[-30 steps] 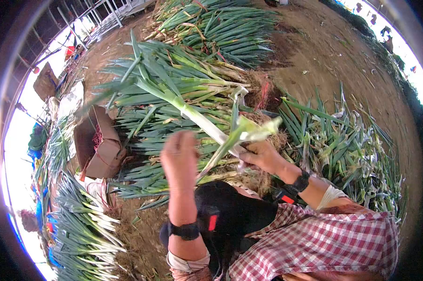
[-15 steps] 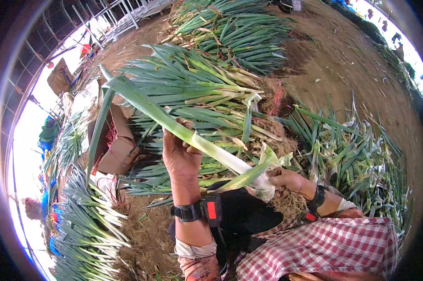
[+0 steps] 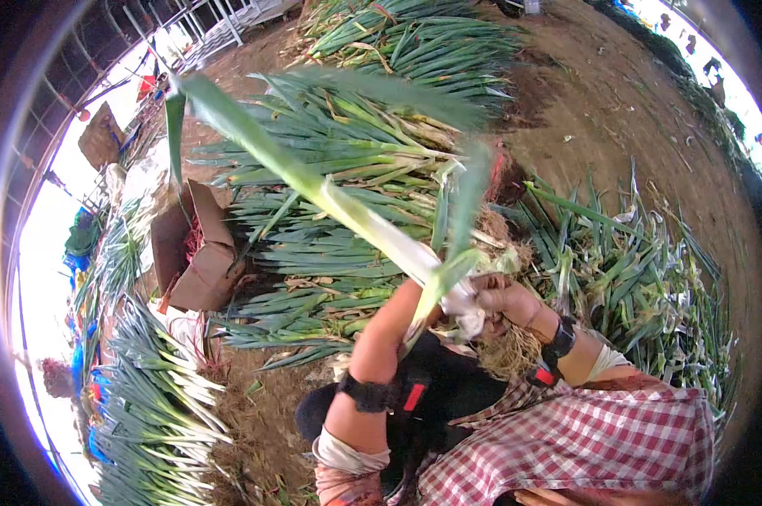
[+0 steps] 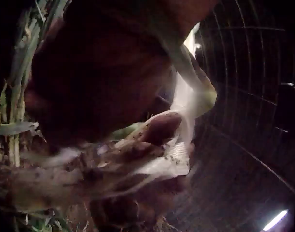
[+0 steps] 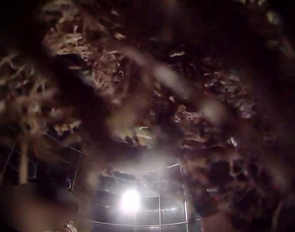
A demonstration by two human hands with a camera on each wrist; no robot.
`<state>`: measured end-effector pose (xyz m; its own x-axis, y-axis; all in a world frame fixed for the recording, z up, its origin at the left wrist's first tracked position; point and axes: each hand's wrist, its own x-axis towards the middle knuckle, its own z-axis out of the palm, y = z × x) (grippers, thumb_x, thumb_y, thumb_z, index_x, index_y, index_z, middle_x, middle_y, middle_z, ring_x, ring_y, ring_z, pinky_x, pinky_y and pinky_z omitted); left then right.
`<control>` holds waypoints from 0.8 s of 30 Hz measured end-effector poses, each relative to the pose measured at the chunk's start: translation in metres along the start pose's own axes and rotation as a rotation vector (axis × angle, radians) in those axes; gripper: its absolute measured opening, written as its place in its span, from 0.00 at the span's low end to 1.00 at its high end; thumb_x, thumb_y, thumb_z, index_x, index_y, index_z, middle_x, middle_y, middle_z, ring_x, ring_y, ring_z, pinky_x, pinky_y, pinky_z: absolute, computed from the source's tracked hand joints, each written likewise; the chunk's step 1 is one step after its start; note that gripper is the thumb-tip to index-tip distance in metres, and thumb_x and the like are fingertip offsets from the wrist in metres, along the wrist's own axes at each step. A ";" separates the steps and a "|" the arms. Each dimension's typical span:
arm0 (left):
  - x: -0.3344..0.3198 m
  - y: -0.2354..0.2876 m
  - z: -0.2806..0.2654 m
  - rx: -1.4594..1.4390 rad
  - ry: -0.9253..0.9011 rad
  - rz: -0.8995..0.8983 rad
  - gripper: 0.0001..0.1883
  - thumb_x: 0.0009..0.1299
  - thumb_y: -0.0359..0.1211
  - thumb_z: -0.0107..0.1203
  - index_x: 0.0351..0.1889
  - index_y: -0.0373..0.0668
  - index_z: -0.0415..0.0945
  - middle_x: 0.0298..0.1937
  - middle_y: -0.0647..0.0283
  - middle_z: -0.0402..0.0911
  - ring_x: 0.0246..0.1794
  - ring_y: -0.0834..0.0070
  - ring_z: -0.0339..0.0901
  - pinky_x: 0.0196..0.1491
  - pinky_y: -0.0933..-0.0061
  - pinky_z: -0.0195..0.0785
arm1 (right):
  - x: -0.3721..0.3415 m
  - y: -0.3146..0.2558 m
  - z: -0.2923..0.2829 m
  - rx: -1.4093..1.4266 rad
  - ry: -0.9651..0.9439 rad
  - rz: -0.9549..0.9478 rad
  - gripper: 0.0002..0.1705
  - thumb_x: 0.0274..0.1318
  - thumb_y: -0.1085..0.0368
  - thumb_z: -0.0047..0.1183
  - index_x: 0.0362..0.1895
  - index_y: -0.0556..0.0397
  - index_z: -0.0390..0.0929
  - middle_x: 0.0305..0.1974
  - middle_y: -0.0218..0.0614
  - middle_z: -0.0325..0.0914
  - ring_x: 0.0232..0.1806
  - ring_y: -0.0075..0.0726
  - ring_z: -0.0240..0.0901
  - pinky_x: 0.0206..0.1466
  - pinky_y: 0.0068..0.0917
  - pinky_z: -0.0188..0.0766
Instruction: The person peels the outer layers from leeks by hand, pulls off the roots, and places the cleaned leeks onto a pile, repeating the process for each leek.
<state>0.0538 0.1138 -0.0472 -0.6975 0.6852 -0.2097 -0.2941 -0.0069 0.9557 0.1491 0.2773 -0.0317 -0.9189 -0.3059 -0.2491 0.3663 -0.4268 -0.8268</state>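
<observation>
A thick leek (image 3: 381,232) slants across the head view, green leaves up at the left and white base toward the lap. My right hand (image 3: 511,299) grips its base just above the bushy roots (image 3: 511,350). My left hand (image 3: 398,312) is low beside the white base, its fingers hidden behind a loose outer leaf (image 3: 444,278) that folds down there. In the left wrist view that hand (image 4: 104,77) is a large dark shape close to the white stem (image 4: 183,96); I cannot tell whether it pinches anything. Roots (image 5: 104,67) fill the dim right wrist view.
Rows of untrimmed leeks (image 3: 313,253) lie ahead, roots to the right. At the right is a heap of stripped leaves (image 3: 625,278). White-stemmed leeks (image 3: 161,413) lie at the lower left, below a cardboard box (image 3: 208,282) holding red ties.
My left hand has moved down from the middle of the leek toward its base. A blurred green leaf now sweeps above the base. The right hand still holds the root end.
</observation>
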 end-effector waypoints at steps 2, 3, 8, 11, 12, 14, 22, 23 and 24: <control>-0.001 -0.003 -0.013 0.576 0.101 -0.190 0.14 0.58 0.35 0.49 0.37 0.34 0.73 0.35 0.51 0.76 0.38 0.59 0.73 0.43 0.65 0.64 | 0.008 0.007 -0.012 0.001 0.090 -0.078 0.19 0.46 0.57 0.54 0.40 0.55 0.70 0.24 0.28 0.73 0.18 0.16 0.65 0.15 0.15 0.60; -0.005 0.001 -0.033 0.906 0.128 0.102 0.16 0.62 0.39 0.46 0.41 0.37 0.72 0.35 0.58 0.73 0.35 0.71 0.68 0.44 0.73 0.61 | 0.004 0.000 -0.013 -0.003 0.092 -0.086 0.19 0.46 0.57 0.54 0.40 0.55 0.70 0.24 0.28 0.73 0.18 0.16 0.65 0.15 0.15 0.60; -0.019 0.062 -0.053 -0.497 0.512 0.400 0.20 0.66 0.37 0.45 0.53 0.36 0.62 0.48 0.59 0.70 0.50 0.71 0.66 0.48 0.66 0.62 | -0.010 -0.014 -0.014 -0.110 0.098 0.062 0.18 0.47 0.60 0.53 0.41 0.56 0.70 0.24 0.29 0.73 0.17 0.18 0.68 0.17 0.15 0.65; -0.019 0.067 -0.048 -0.587 0.436 0.546 0.18 0.65 0.34 0.46 0.51 0.34 0.63 0.44 0.59 0.72 0.45 0.71 0.70 0.44 0.69 0.66 | -0.011 -0.013 -0.004 -0.126 0.133 0.155 0.18 0.48 0.60 0.52 0.40 0.59 0.69 0.22 0.30 0.72 0.17 0.19 0.68 0.17 0.16 0.66; -0.019 0.068 -0.047 -0.539 0.442 0.599 0.17 0.65 0.31 0.47 0.49 0.34 0.64 0.42 0.59 0.73 0.42 0.72 0.72 0.42 0.72 0.68 | -0.010 -0.005 -0.005 -0.111 0.089 0.161 0.18 0.48 0.60 0.52 0.40 0.59 0.69 0.22 0.30 0.72 0.17 0.18 0.68 0.17 0.15 0.65; -0.017 0.059 -0.053 -0.564 0.504 0.568 0.15 0.64 0.30 0.49 0.46 0.34 0.66 0.40 0.60 0.74 0.39 0.73 0.73 0.40 0.74 0.69 | -0.008 0.002 -0.007 -0.089 0.047 0.205 0.19 0.48 0.59 0.53 0.41 0.59 0.70 0.23 0.29 0.73 0.17 0.16 0.67 0.17 0.13 0.63; -0.021 0.056 -0.058 -0.642 0.496 0.589 0.06 0.61 0.27 0.51 0.36 0.39 0.71 0.32 0.64 0.75 0.29 0.78 0.73 0.32 0.81 0.66 | -0.006 0.005 -0.001 -0.104 0.060 0.188 0.20 0.49 0.58 0.51 0.42 0.59 0.70 0.22 0.28 0.73 0.17 0.14 0.65 0.17 0.10 0.59; -0.023 0.058 -0.059 -0.642 0.494 0.589 0.06 0.61 0.27 0.51 0.36 0.39 0.71 0.32 0.64 0.75 0.29 0.78 0.73 0.32 0.81 0.66 | -0.007 0.005 -0.001 -0.121 0.060 0.161 0.20 0.49 0.57 0.51 0.42 0.59 0.70 0.22 0.28 0.73 0.18 0.13 0.65 0.17 0.10 0.58; -0.026 0.062 -0.058 -0.379 0.536 0.605 0.05 0.62 0.26 0.49 0.35 0.37 0.70 0.32 0.65 0.75 0.29 0.79 0.72 0.33 0.80 0.66 | -0.006 0.003 0.002 -0.120 0.062 0.159 0.20 0.49 0.57 0.51 0.42 0.59 0.70 0.22 0.28 0.73 0.18 0.13 0.65 0.17 0.10 0.58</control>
<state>0.0158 0.0527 0.0052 -0.9873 0.0545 0.1492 0.0932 -0.5622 0.8218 0.1555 0.2758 -0.0314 -0.8594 -0.3066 -0.4093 0.4911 -0.2716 -0.8277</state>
